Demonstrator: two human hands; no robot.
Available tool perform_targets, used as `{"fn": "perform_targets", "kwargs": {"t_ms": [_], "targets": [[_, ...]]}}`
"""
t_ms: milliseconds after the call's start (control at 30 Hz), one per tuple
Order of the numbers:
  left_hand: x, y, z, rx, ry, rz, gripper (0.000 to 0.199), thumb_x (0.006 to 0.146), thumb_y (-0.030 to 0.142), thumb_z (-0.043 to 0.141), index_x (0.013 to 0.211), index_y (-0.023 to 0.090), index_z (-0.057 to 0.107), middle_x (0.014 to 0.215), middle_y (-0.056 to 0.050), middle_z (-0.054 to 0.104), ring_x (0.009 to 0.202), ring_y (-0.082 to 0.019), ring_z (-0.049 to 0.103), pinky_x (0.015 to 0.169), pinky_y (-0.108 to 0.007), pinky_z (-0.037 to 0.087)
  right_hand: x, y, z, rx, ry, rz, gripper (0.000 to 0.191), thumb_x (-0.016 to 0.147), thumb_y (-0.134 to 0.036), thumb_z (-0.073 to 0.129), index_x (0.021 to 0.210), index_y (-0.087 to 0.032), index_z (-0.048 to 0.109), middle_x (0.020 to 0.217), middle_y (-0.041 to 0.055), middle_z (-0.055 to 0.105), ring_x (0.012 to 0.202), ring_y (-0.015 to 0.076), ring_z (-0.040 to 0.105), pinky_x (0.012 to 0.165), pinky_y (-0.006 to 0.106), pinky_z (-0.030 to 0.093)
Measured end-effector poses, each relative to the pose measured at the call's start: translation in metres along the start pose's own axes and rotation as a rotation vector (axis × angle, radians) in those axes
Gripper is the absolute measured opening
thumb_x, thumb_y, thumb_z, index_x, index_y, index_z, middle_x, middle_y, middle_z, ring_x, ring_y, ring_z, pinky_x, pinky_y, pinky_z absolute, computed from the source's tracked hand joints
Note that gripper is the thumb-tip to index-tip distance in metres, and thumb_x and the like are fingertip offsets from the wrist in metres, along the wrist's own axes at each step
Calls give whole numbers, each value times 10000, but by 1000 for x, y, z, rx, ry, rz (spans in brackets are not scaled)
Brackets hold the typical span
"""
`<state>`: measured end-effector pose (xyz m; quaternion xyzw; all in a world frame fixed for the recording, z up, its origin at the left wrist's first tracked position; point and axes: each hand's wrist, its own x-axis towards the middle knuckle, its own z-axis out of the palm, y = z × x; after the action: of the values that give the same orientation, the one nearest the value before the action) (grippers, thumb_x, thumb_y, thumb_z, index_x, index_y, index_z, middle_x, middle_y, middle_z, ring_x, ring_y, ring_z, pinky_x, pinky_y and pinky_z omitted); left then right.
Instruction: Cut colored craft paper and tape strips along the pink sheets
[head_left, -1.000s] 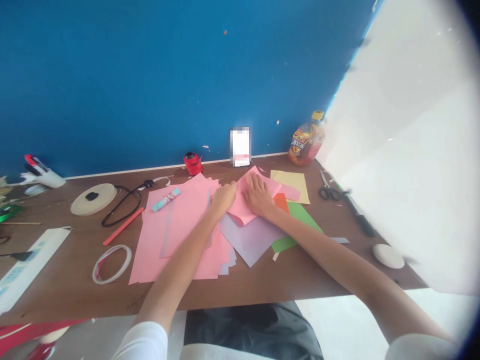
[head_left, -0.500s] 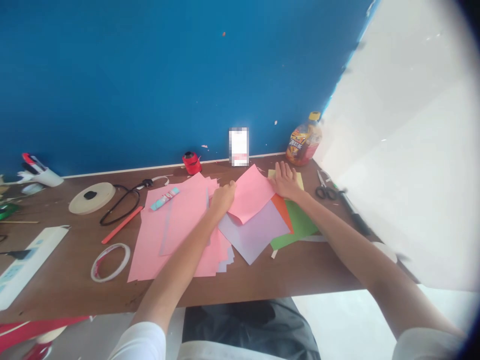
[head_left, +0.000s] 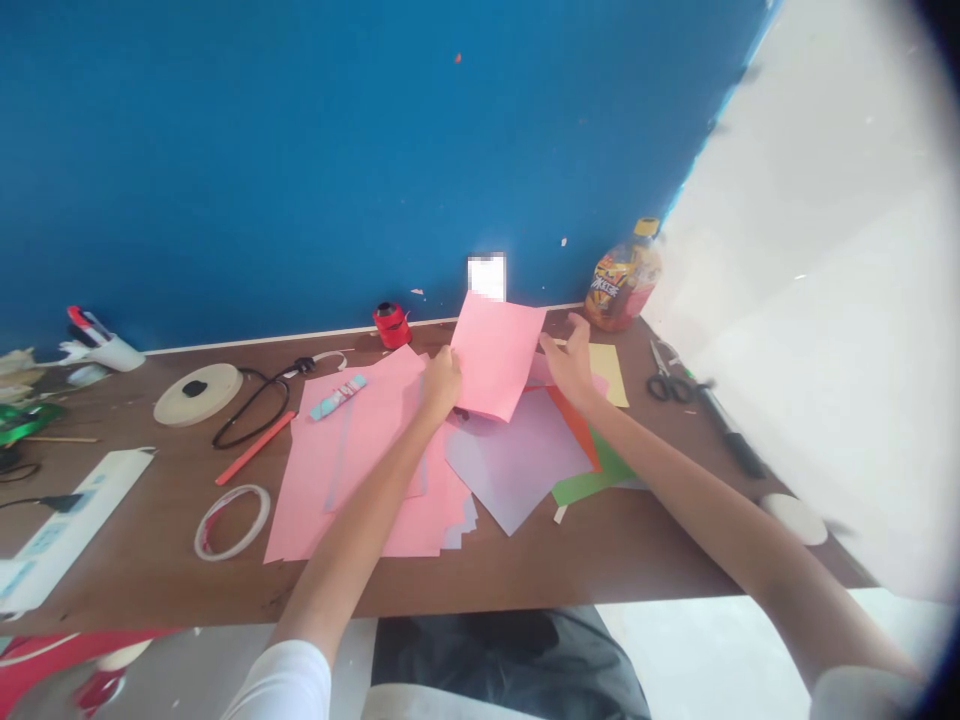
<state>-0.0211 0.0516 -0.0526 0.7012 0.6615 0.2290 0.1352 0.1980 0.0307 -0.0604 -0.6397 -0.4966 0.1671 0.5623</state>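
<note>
Head view: the left hand (head_left: 441,382) pinches the left edge of a pink sheet (head_left: 496,355).
Right hand (head_left: 573,368): thumb and fingers spread beside the sheet's right edge; whether they touch it, I cannot tell.
Pink sheet: raised at a tilt over the tabletop (head_left: 600,560), between both hands.
Papers beneath: purple paper (head_left: 517,460), with orange paper (head_left: 581,425) and green paper (head_left: 600,478) showing at its right.
Pink pile (head_left: 300,500): left of these, a small tube (head_left: 337,397) on top.
Farther right: scissors (head_left: 664,374), bottle (head_left: 621,280).
</note>
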Motion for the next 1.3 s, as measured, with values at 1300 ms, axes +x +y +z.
{"fn": "perform_targets", "kwargs": {"t_ms": [1300], "targets": [[-43, 50, -122, 77, -207, 804, 479, 986, 236, 368, 1457, 278, 443, 1581, -28, 397, 1499, -230, 274, 1224, -438, 221, -1, -53, -25, 398, -946, 262, 384, 793, -563, 669, 802, -181, 638, 739, 60, 644, 748, 215, 597, 690, 347, 465]]}}
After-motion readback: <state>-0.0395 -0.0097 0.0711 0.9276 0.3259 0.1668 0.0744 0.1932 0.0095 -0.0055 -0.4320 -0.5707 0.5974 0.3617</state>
